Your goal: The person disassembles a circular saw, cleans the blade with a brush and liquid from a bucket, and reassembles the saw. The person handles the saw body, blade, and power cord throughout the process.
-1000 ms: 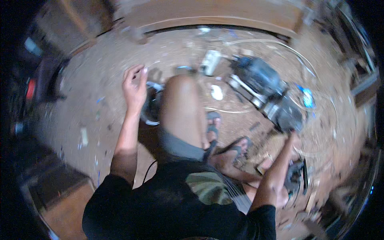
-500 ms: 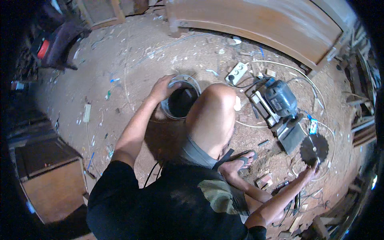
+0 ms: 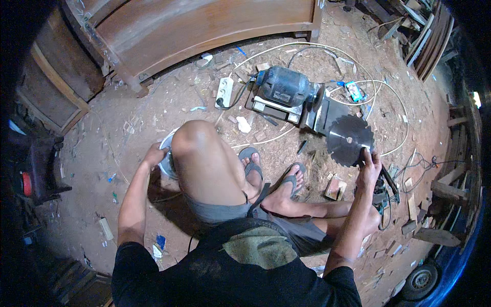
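My right hand (image 3: pixel 369 166) pinches the lower right edge of a dark, round toothed saw blade (image 3: pixel 350 140). The blade's flat face with its small centre hole is turned up toward me, just beside the metal plate (image 3: pixel 332 113) of a motor-driven grinder (image 3: pixel 284 87). A thin disc (image 3: pixel 318 97) stands on the motor's shaft, apart from the blade. On the other side, my left hand (image 3: pixel 155 154) has its fingers closed over the rim of a bucket (image 3: pixel 168 162). My raised knee hides most of that bucket, including its inside.
A white power strip (image 3: pixel 224 93) with a plug lies left of the grinder, and a pale cable (image 3: pixel 406 120) loops around it. Behind stands a large wooden panel (image 3: pixel 204 36). Wood scraps (image 3: pixel 335 188) litter the dirt floor. Stacked timber (image 3: pixel 455 158) lines the right side.
My view has swung to the right, so the grinder and blade appear nearer the middle. My knee now covers most of the bucket. Both hands keep their holds.
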A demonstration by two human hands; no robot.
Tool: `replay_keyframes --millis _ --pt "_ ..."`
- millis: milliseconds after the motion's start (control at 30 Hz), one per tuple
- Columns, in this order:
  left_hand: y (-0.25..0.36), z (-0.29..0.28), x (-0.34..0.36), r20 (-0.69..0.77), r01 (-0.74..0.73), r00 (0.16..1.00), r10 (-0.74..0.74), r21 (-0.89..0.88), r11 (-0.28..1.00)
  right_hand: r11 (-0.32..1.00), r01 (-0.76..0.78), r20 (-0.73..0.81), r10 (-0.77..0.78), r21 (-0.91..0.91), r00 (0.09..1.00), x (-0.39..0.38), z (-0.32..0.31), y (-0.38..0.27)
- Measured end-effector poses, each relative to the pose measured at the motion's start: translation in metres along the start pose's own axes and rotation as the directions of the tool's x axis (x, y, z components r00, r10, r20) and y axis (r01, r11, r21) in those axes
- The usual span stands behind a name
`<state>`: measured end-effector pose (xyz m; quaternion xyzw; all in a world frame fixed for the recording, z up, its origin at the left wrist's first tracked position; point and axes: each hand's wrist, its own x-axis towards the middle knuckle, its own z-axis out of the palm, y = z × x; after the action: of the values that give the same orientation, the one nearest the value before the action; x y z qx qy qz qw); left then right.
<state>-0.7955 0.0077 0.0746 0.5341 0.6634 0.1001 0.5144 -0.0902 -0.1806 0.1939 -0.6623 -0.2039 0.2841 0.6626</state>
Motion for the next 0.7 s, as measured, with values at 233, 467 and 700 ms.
replay_keyframes --millis 233,467,700 --pt "0.051 0.041 0.01 0.002 -0.023 1.0 0.027 -0.411 0.911 0.999 -0.051 0.013 0.051 0.018 0.999 -0.002 -0.007 0.011" --pt "0.018 0.033 0.104 -0.096 -0.02 0.995 -0.019 -0.395 0.919 0.993 -0.094 0.107 0.086 0.07 0.99 0.001 0.027 0.004" --pt "0.124 0.047 0.063 -0.26 0.125 0.96 -0.104 0.065 0.99 0.988 -0.142 0.004 0.142 0.058 0.99 -0.007 0.029 0.015"
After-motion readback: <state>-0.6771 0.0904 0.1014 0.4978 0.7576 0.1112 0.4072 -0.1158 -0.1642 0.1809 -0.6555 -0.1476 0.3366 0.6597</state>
